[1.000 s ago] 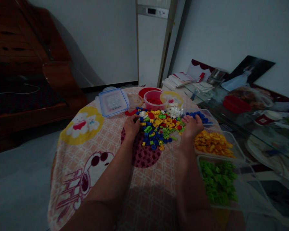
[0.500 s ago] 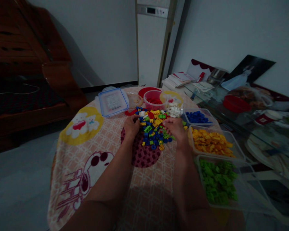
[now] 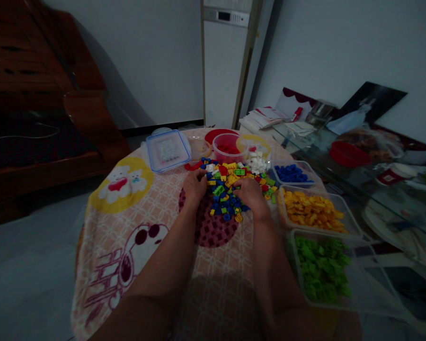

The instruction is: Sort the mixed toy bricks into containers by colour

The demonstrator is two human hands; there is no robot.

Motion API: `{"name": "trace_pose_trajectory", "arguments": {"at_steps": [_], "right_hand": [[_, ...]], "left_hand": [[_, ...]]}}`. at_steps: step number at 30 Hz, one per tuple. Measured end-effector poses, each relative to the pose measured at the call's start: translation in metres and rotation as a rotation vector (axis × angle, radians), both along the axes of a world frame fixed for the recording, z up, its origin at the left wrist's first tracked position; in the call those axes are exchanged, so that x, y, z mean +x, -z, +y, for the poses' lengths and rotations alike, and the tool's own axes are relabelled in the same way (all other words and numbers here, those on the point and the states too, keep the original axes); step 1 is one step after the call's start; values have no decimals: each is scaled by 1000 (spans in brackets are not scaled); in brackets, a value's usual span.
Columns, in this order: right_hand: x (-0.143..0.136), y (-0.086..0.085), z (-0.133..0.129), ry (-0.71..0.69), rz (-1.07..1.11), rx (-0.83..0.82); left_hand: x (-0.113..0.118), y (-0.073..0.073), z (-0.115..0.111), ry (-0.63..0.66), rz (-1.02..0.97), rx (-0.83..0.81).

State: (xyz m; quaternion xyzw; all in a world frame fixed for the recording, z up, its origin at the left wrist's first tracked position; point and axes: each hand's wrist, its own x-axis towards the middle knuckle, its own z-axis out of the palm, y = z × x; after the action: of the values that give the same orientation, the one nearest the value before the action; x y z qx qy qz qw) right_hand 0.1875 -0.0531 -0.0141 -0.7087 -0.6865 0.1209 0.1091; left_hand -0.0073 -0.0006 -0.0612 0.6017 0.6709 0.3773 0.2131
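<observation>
A heap of mixed toy building bricks (image 3: 220, 190), in blue, green, yellow, red and white, lies mid-table. At its left edge rests my left hand (image 3: 194, 187), its fingers curled together; whatever is in them is too small to make out. On the heap's right side is my right hand (image 3: 251, 193), palm down with bent fingertips among the bricks. Its fingers look drawn together, and the back of the hand hides what they grip. Just beyond it sit white bricks (image 3: 257, 163) in a clear container. Red bricks (image 3: 229, 148) fill part of a round tub (image 3: 218, 154).
Along the table's right side stand clear boxes of blue bricks (image 3: 293, 173), yellow bricks (image 3: 310, 211) and green bricks (image 3: 321, 270). A blue-rimmed lid (image 3: 167, 150) lies at the back left, near a red lid (image 3: 220, 135). A cluttered glass table (image 3: 355, 189) adjoins on the right.
My right hand has moved left and slightly nearer over the heap, uncovering bricks at its right edge. My left hand stays about where it was.
</observation>
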Motion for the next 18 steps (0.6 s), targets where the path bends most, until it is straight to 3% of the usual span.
{"name": "trace_pose_trajectory", "arguments": {"at_steps": [7, 18], "right_hand": [[-5, -1, -3, -5, -52, 28], [15, 4, 2, -56, 289, 76]], "left_hand": [[1, -3, -2, 3, -2, -15], [1, -1, -1, -2, -8, -14]]}}
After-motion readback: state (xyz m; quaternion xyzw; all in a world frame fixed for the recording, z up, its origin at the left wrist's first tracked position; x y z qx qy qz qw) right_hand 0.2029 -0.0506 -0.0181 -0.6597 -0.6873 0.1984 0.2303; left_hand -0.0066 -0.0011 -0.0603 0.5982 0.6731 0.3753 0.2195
